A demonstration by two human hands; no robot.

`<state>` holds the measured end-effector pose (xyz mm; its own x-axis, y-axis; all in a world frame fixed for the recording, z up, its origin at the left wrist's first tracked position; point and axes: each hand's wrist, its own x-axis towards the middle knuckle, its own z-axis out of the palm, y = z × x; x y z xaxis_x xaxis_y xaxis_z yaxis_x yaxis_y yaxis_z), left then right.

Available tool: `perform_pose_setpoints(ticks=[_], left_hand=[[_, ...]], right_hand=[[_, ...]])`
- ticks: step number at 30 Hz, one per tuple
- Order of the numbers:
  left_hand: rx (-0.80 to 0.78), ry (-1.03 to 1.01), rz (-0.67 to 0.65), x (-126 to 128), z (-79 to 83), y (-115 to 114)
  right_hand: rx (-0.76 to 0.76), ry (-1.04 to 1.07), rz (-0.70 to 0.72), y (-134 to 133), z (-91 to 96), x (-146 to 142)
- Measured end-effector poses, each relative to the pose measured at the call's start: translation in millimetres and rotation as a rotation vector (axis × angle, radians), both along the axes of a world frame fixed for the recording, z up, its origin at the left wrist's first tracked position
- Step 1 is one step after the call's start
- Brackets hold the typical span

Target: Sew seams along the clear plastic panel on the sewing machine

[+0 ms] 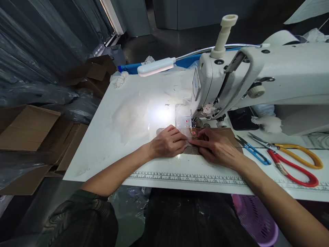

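Observation:
My left hand (169, 141) is closed, fingertips pinching the edge of a sheer, see-through piece of fabric (183, 132) that bears small red marks. My right hand (217, 145) lies over a brown flat piece (227, 132), its fingers stretched out and apart, and one fingertip touches the sheer fabric beside my left fingertips. Both hands rest just in front of the needle and presser foot (193, 121) of a white sewing machine (282, 72). My fingers cover part of the fabric.
Right of my right hand lie blue thread snips (254, 151) and scissors (295, 164) with red and orange handles. A printed ruler (180, 178) runs along the front edge of the white table (102, 144). A lamp (156, 67) lights the top. Cardboard boxes (28, 127) stand left; a purple basket (257, 219) sits below.

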<state>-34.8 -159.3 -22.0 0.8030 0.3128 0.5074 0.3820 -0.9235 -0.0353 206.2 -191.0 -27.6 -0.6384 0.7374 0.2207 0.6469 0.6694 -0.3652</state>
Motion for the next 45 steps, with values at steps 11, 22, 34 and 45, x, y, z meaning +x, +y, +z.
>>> perform_pose_setpoints(ticks=[11, 22, 34, 45], left_hand=[[-0.14, -0.022, 0.064, -10, 3.7, 11], [-0.196, -0.062, 0.029, -12, 0.4, 11], [-0.162, 0.329, 0.323, 9, 14.6, 1], [-0.103, 0.385, 0.229, 13, 16.7, 22]], right_hand=[[0.008, 0.022, -0.036, -1, 0.5, -2], [-0.001, 0.032, -0.03, -1, -1.1, -2], [0.025, 0.01, -0.032, -2, 1.6, -3], [0.002, 0.03, -0.12, 0, -0.1, -4]])
